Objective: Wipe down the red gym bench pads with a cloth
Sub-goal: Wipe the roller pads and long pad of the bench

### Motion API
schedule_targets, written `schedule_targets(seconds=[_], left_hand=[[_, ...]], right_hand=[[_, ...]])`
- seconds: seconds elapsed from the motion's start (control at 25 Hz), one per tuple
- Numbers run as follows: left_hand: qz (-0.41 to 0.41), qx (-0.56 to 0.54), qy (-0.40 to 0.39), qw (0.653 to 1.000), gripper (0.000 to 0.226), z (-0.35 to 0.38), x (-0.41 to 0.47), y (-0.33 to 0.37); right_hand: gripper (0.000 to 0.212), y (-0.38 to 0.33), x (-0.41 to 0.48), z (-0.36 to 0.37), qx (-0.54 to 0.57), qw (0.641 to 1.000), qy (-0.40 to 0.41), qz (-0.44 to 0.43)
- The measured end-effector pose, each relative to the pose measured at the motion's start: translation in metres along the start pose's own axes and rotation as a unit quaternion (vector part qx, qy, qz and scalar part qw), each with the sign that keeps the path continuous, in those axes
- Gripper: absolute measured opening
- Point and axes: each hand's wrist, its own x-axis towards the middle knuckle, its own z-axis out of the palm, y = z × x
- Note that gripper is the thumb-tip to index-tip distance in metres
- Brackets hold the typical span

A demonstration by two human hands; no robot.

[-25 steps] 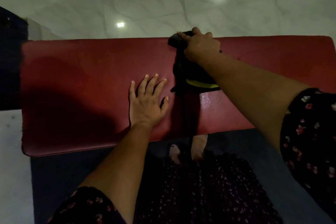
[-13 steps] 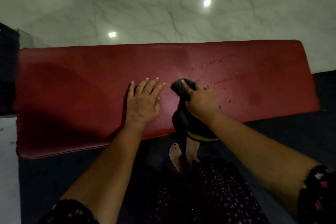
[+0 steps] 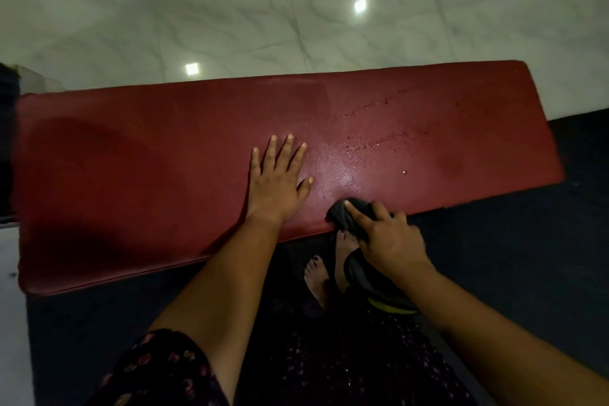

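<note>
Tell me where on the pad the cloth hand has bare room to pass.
Free: the pad from the left hand to its left end, and the droplet-dotted stretch toward the right end. Crowded: the near edge, where the right hand grips the cloth.

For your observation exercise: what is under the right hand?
Under the right hand a dark cloth presses on the near edge of the red pad; its tail hangs below. The pad beneath the cloth is hidden.

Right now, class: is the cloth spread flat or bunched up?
Bunched. The dark cloth is wadded under the right hand at the red pad's near edge, its tail hanging below.
</note>
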Motion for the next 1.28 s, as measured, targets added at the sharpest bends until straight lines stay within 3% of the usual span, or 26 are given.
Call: schedule_targets(seconds=[0.36, 0.52, 0.72, 0.84, 0.96, 1.12, 1.28], left_hand=[[0.007, -0.004, 0.063, 0.998, 0.072, -0.004, 0.003, -0.007], [0.003, -0.026, 0.058, 0.998, 0.077, -0.015, 0.013, -0.012], [0.032, -0.005, 0.089, 0.995, 0.055, -0.015, 0.027, -0.026], [0.051, -0.003, 0.144, 0.988, 0.054, -0.004, 0.024, -0.029], [0.061, -0.008, 0.186, 0.981, 0.051, 0.002, 0.024, -0.029], [0.053, -0.021, 0.164, 0.985, 0.051, 0.003, 0.025, -0.027], [0.042, -0.019, 0.148, 0.988, 0.053, 0.002, 0.025, -0.025]], right_hand=[[0.063, -0.003, 0.051, -0.033, -0.029, 0.996, 0.087, 0.012], [0.058, -0.008, 0.108, -0.072, -0.042, 0.993, 0.107, -0.024], [0.057, -0.022, 0.178, -0.12, -0.12, 0.985, 0.111, -0.062], [0.055, -0.026, 0.21, -0.144, -0.125, 0.983, 0.122, -0.064], [0.059, -0.024, 0.229, -0.15, -0.056, 0.994, 0.092, -0.002], [0.063, -0.007, 0.216, -0.142, 0.127, 0.989, 0.034, 0.065], [0.065, 0.005, 0.166, -0.108, 0.117, 0.99, 0.02, 0.074]])
